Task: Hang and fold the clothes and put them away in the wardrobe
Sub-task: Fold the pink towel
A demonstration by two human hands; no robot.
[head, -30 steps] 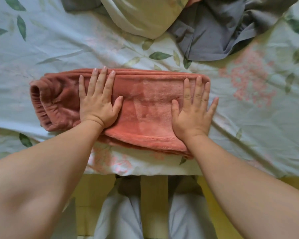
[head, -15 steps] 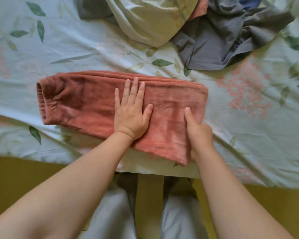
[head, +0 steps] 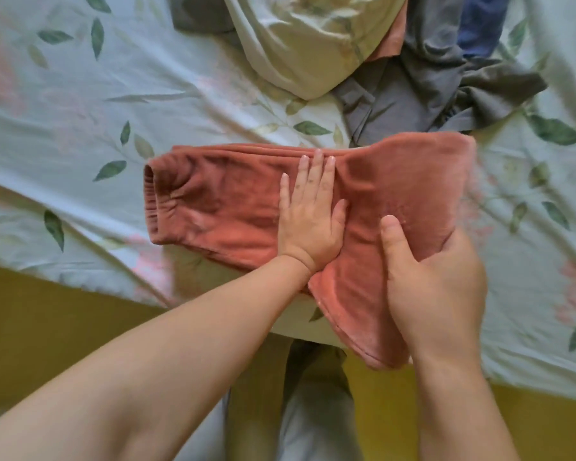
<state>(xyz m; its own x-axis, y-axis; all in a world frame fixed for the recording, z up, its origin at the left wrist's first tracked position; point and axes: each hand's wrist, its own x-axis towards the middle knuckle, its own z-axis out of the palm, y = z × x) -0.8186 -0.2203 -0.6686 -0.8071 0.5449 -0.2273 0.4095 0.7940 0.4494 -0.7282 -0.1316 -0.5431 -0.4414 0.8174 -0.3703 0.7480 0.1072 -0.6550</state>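
Left hand (head: 310, 221): released and laid flat, palm down, fingers straight and close together, thumb spread to the right. It presses on the middle of the rust-red garment (head: 220, 201).

Right hand (head: 436, 287): grasping the right end of the rust-red garment. The thumb lies on the upper face of the fabric; the fingers are hidden beneath it. This end is raised off the bed sheet (head: 64, 111) and tilted toward the camera. Its far edge is blurred.

Rust-red garment: fleece-like fabric, folded into a long band running left to right. The left end, with a gathered elastic edge, lies flat on the bed sheet. The near right corner hangs past the edge of the bed.

Bed sheet: pale, printed with green leaves and pink flowers, wrinkled.

Beyond the garment, at the far side of the bed:
- a grey garment (head: 429, 94), crumpled, touching the raised end's far edge;
- a pale yellow-green cloth (head: 306, 44), bunched, overlapping the grey garment;
- a blue cloth (head: 479, 24), partly visible;
- a salmon cloth (head: 393, 44), only an edge visible.

Below the bed edge: a yellow floor (head: 30, 311) and the person's legs (head: 313, 410) in light trousers.
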